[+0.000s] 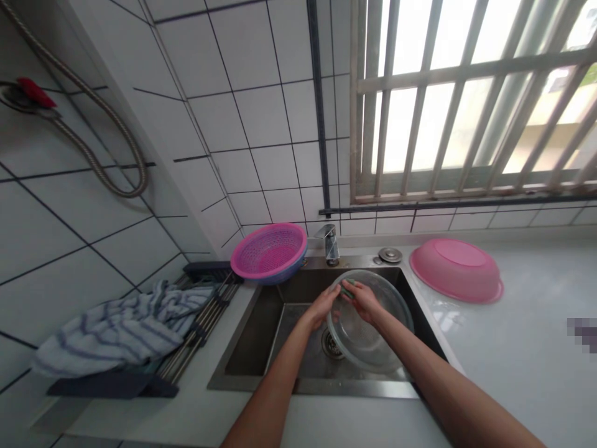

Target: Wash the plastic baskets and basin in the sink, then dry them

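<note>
A large clear round bowl [396, 339] is tilted over the right part of the steel sink [252, 336]. My left hand [323, 306] is closed on the bowl's left rim. My right hand [364, 300] pinches a small green scouring pad [347, 287], pressed to the bowl near its upper left rim. Both hands are close together. Below the bowl's left edge, the sink drain [331, 343] shows in part. The chrome faucet [331, 244] stands behind the hands, and I cannot make out any water running from it.
Pink and blue plastic baskets [245, 264] are stacked at the sink's back left corner. An upturned pink basin [457, 274] lies on the right counter, near a metal drain strainer [390, 255]. At left, a striped towel [135, 330] covers part of a folding rack [205, 323].
</note>
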The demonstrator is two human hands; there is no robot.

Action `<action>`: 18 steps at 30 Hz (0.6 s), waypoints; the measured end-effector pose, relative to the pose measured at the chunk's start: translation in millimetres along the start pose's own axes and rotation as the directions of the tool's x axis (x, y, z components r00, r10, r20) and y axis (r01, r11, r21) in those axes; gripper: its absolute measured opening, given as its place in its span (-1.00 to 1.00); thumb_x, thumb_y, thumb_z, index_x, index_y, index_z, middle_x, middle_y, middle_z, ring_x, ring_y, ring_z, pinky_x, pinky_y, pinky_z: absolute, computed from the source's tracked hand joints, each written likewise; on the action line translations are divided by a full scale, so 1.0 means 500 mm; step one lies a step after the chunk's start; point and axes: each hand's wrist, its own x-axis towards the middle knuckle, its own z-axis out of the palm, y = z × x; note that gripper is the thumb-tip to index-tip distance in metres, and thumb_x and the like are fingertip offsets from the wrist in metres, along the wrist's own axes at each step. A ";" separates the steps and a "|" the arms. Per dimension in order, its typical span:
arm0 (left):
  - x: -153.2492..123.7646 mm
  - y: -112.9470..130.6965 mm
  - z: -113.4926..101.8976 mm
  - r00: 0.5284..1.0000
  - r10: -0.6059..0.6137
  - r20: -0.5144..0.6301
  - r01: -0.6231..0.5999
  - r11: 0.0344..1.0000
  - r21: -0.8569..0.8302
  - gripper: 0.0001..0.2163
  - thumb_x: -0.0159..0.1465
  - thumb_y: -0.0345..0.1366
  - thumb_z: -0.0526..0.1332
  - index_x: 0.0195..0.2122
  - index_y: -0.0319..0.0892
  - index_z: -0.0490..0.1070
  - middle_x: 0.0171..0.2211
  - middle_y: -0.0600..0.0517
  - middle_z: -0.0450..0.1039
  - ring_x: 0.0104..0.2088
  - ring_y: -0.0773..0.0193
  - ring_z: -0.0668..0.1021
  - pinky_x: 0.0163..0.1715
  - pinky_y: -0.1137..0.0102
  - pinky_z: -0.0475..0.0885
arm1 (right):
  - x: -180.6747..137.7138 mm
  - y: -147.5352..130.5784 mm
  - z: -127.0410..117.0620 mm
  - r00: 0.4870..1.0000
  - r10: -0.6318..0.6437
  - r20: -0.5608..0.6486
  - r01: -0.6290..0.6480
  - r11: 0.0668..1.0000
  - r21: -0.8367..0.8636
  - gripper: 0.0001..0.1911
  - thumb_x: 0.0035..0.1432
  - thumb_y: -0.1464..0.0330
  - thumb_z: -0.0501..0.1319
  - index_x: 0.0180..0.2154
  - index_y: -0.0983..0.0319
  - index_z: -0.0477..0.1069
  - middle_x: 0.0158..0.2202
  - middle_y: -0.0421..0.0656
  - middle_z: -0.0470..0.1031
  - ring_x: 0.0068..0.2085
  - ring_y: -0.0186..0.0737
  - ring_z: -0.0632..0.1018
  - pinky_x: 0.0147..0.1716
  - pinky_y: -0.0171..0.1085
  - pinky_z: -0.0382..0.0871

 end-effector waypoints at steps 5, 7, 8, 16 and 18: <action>0.004 0.011 -0.023 0.993 0.089 -0.074 -0.101 0.981 -0.169 -0.46 0.33 0.06 0.28 0.25 -0.10 0.44 0.21 -0.18 0.49 0.08 0.02 0.60 0.05 0.26 0.52 | -0.061 -0.019 0.027 0.807 0.317 0.498 -0.213 0.943 -0.255 -0.53 -0.12 0.25 0.58 -0.16 0.20 0.53 -0.20 -0.18 0.55 -0.18 -0.22 0.59 -0.14 -0.20 0.57; 0.006 0.010 -0.028 0.996 0.062 -0.070 -0.072 0.986 -0.149 -0.46 0.32 0.08 0.29 0.23 -0.09 0.47 0.21 -0.18 0.49 0.11 0.00 0.59 0.04 0.26 0.53 | -0.069 -0.019 0.029 0.782 0.387 0.488 -0.219 0.904 -0.366 -0.52 -0.16 0.28 0.60 -0.18 0.21 0.53 -0.26 -0.20 0.55 -0.28 -0.28 0.56 -0.27 -0.30 0.54; 0.007 0.008 -0.030 0.996 0.059 -0.069 -0.067 0.990 -0.124 -0.47 0.32 0.07 0.30 0.22 -0.09 0.48 0.20 -0.18 0.50 0.11 -0.01 0.59 0.02 0.27 0.54 | -0.069 -0.018 0.028 0.791 0.403 0.460 -0.215 0.887 -0.408 -0.55 -0.17 0.27 0.60 -0.24 0.23 0.53 -0.31 -0.21 0.54 -0.34 -0.31 0.54 -0.34 -0.34 0.49; 0.015 -0.003 -0.067 0.993 0.046 -0.107 -0.035 0.994 0.108 -0.41 0.26 0.09 0.33 0.25 -0.08 0.45 0.13 -0.17 0.55 0.09 -0.12 0.58 -0.01 0.12 0.55 | -0.020 -0.055 -0.007 0.938 0.290 0.190 -0.282 0.957 -0.067 -0.80 0.14 0.27 0.33 -0.27 0.19 0.37 -0.35 -0.17 0.52 -0.41 -0.28 0.54 -0.43 -0.31 0.47; 0.024 -0.011 -0.078 0.987 0.139 -0.074 -0.122 0.971 0.204 -0.45 0.22 0.06 0.37 0.16 -0.12 0.53 0.09 -0.15 0.59 0.12 -0.13 0.57 0.13 0.07 0.46 | -0.009 -0.065 -0.021 0.958 0.250 0.144 -0.246 0.968 -0.042 -0.79 0.07 0.36 0.33 -0.25 0.18 0.34 -0.36 -0.20 0.49 -0.50 -0.36 0.46 -0.59 -0.41 0.30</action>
